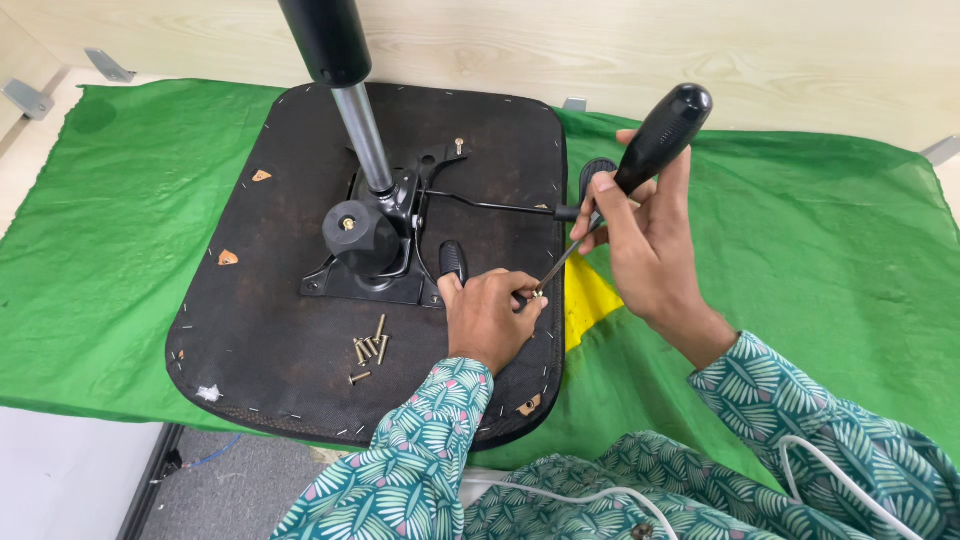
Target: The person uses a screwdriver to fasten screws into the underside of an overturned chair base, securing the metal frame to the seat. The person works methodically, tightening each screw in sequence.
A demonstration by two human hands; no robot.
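Observation:
An upturned black chair seat [270, 290] lies on a green cloth, with a metal tilt mechanism [372, 240] and a gas-lift column [362, 130] standing up from it. My right hand [645, 240] grips a screwdriver [655, 145] by its black handle, the shaft slanting down to the left. My left hand [490, 318] rests on the seat by the mechanism's right edge, fingers pinched around a screw at the screwdriver tip [537, 293]. Several loose brass screws [370, 350] lie on the seat just left of my left hand.
The green cloth [800, 260] covers a pale wooden table, with a yellow patch [590, 300] beside the seat. A lever rod with a black knob [595, 175] sticks out to the right of the mechanism. Metal brackets [25, 98] sit at the table's far left.

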